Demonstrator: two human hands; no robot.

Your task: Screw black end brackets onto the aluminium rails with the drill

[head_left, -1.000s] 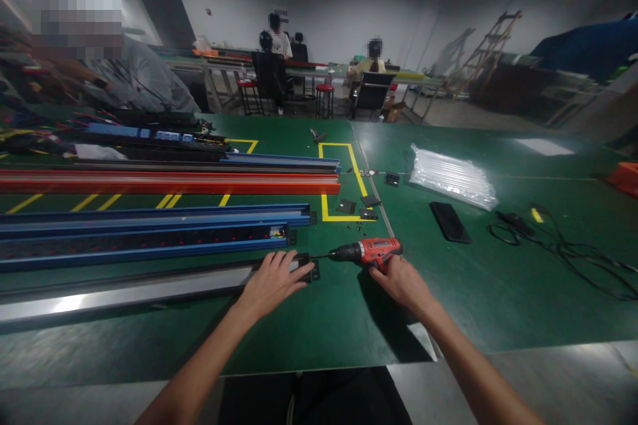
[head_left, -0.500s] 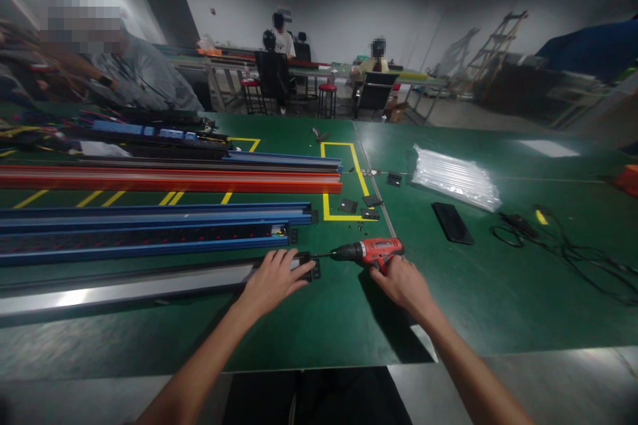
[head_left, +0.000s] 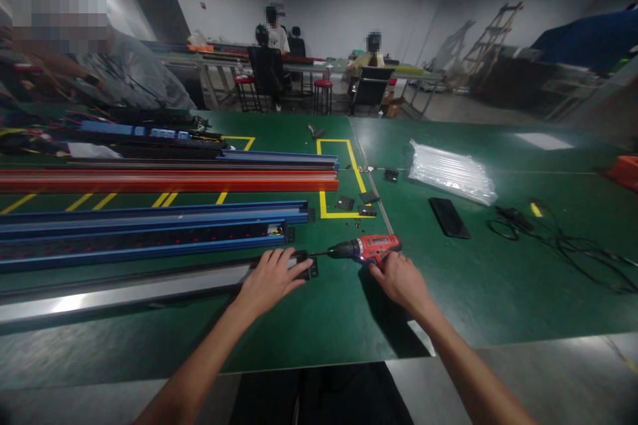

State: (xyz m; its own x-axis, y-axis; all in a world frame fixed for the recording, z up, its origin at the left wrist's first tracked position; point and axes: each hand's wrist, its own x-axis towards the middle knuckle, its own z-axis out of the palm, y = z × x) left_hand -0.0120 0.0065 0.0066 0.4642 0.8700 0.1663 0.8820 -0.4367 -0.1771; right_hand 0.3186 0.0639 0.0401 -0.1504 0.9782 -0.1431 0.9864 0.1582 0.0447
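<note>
My left hand (head_left: pixel 269 279) lies over the right end of a long black rail with a silver face (head_left: pixel 199 281), holding it against the green table. A small black end cap (head_left: pixel 314 268) sits at that end, just past my fingertips. My right hand (head_left: pixel 403 279) is wrapped around the handle of a red and black cordless drill (head_left: pixel 375 248). The drill lies level, its thin bit pointing left and reaching the end cap's far corner; whether it sits in a screw is too small to tell. A small light glows under the chuck.
Two blue rails (head_left: pixel 164 242) and an orange rail (head_left: pixel 164 180) lie farther back. Small black end caps (head_left: pixel 345 202) are near the yellow tape. On the right are a bubble-wrapped bundle (head_left: pixel 451 172), a black phone (head_left: pixel 448 218) and cables (head_left: pixel 563 246). A person (head_left: pixel 144 73) sits across the table.
The light under the drill's chuck now glows. The whole view has shifted slightly; both hands keep their places on the rail and the drill.
</note>
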